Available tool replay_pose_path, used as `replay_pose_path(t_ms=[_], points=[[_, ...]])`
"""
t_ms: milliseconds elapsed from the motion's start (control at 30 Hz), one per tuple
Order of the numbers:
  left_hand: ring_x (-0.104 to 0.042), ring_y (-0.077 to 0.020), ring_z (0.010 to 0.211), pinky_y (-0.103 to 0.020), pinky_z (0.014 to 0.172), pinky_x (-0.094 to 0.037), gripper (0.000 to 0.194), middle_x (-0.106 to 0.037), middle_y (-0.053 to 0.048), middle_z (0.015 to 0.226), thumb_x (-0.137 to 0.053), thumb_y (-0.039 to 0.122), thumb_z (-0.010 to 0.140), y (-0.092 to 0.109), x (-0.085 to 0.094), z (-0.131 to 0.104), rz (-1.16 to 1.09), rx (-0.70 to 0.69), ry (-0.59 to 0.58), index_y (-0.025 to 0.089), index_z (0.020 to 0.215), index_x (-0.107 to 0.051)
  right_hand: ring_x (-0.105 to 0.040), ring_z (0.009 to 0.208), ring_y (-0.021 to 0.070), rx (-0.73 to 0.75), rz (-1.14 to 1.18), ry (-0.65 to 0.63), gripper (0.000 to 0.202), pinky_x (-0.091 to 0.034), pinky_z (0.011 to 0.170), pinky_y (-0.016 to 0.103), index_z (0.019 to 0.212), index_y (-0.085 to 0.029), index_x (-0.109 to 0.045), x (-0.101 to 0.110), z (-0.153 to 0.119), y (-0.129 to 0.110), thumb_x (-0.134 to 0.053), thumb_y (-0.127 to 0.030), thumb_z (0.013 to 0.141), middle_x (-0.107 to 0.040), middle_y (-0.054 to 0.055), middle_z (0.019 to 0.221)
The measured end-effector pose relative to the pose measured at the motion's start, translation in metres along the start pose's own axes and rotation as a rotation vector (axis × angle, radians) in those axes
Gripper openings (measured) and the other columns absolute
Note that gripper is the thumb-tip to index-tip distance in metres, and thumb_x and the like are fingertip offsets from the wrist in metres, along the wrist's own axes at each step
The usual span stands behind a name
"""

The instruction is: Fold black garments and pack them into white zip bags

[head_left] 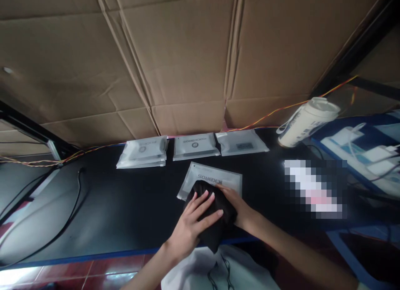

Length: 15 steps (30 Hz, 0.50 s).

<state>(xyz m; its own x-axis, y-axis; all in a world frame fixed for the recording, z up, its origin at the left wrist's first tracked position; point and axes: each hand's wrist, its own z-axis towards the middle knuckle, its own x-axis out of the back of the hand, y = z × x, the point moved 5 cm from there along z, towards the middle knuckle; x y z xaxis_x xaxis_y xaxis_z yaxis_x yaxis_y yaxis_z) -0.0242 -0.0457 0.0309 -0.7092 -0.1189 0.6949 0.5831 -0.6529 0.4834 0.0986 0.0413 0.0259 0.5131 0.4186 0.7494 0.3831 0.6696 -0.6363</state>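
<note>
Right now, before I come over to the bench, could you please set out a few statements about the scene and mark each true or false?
1. Both the left hand and the right hand touch the black cloth. True.
2. The lidded cup is in the right hand. False: it stands on the bench, apart from both hands.
3. A printed pouch lies partly hidden behind the black cloth. True.
4. The row of frosted pouches lies on the floor. False: it lies on the bench, near the cardboard.
5. A black cable lies toward the picture's left. True.
</note>
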Motion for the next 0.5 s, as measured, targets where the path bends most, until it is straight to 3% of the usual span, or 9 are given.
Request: replay_pose_path(t_ms=[100, 167, 267, 367, 500], points=[[-0.034, -0.0219, 0.137, -0.051, 0.111, -0.030, 0.054, -0.045, -0.009, 0.144, -0.038, 0.010, 0.094, -0.004, -0.005, -0.004, 0.002, 0.043, -0.145, 0.026, 0.144, -0.030, -0.067, 0.088, 0.0221, -0.031, -0.060, -0.080, 0.015, -0.051, 0.079, 0.028, 0.083, -0.016, -0.067, 0.000, 0.008, 0.002, -0.063, -0.015, 0.069, -0.072, 0.009, 0.092], [-0.033, -0.0199, 0.137, -0.049, 0.113, -0.028, 0.055, -0.046, -0.008, 0.143, -0.037, 0.009, 0.094, -0.007, -0.004, -0.007, 0.015, 0.071, -0.222, 0.024, 0.146, -0.027, -0.068, 0.081, 0.0225, -0.078, -0.101, -0.101, 0.011, -0.051, 0.073, 0.029, 0.081, -0.015, -0.067, 0.000, 0.013, 0.003, -0.060, -0.015, 0.072, -0.073, 0.010, 0.085], [-0.033, -0.0205, 0.137, -0.050, 0.114, -0.025, 0.053, -0.046, -0.006, 0.143, -0.038, 0.009, 0.094, -0.007, -0.003, -0.011, 0.067, 0.057, -0.368, 0.024, 0.144, -0.030, -0.069, 0.072, 0.0214, -0.158, -0.156, -0.085, 0.019, -0.050, 0.064, 0.028, 0.085, -0.015, -0.068, 0.002, 0.018, 0.003, -0.049, -0.012, 0.083, -0.073, 0.009, 0.079], [-0.035, -0.0206, 0.136, -0.050, 0.113, -0.028, 0.052, -0.048, -0.005, 0.141, -0.038, 0.007, 0.093, -0.003, -0.003, -0.012, 0.099, 0.020, -0.480, 0.024, 0.141, -0.036, -0.070, 0.074, 0.0181, -0.189, -0.177, -0.058, 0.028, -0.049, 0.065, 0.025, 0.091, -0.018, -0.068, 0.005, 0.019, -0.001, -0.041, -0.009, 0.090, -0.074, 0.005, 0.082], [-0.038, -0.0204, 0.134, -0.048, 0.112, -0.031, 0.052, -0.050, -0.004, 0.140, -0.039, 0.003, 0.089, 0.000, -0.003, -0.004, 0.062, 0.045, -0.549, 0.024, 0.136, -0.044, -0.069, 0.079, 0.0166, -0.194, -0.192, -0.031, 0.025, -0.050, 0.068, 0.024, 0.091, -0.017, -0.067, 0.007, 0.020, -0.011, -0.043, -0.009, 0.091, -0.073, 0.004, 0.085]])
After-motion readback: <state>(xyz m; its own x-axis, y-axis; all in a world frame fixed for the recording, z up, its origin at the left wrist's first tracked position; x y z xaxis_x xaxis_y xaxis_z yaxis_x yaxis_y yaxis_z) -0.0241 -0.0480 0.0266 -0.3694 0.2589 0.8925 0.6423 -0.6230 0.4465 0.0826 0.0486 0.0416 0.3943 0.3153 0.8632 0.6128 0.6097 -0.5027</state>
